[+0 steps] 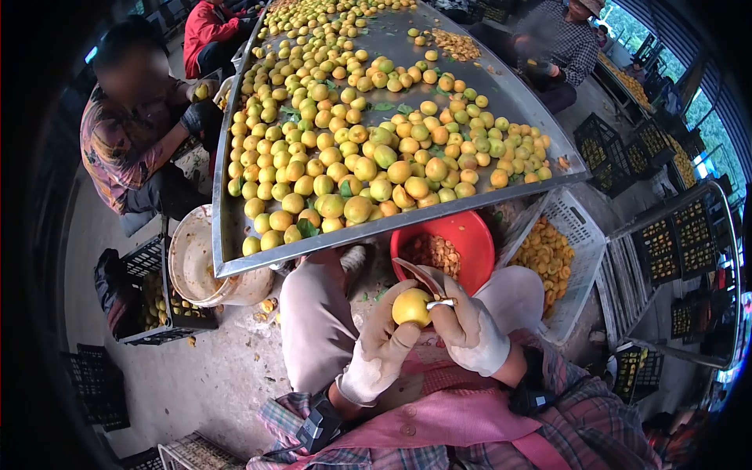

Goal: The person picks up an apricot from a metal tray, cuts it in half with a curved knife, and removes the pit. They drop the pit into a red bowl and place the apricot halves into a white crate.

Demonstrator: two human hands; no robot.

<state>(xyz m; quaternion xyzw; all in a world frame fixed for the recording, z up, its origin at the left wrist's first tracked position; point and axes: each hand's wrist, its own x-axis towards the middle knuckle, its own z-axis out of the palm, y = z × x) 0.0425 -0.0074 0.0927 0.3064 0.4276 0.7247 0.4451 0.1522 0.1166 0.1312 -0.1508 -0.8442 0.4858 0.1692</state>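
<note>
Below the edge of the long metal sorting table (501,86), the white-gloved left hand (381,348) cups a round yellow fruit (411,307) over the lap. Close against it, the gloved right hand (472,333) grips a small brown-handled knife (423,280), its blade touching the fruit. Just beyond sits a red plastic bowl (470,235) holding orange pits.

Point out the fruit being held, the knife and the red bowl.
fruit (411,307), head view, middle of its yellow skin.
knife (415,274), head view, on the blade above the fruit.
red bowl (478,243), head view, bare inner wall on its right side.
</note>
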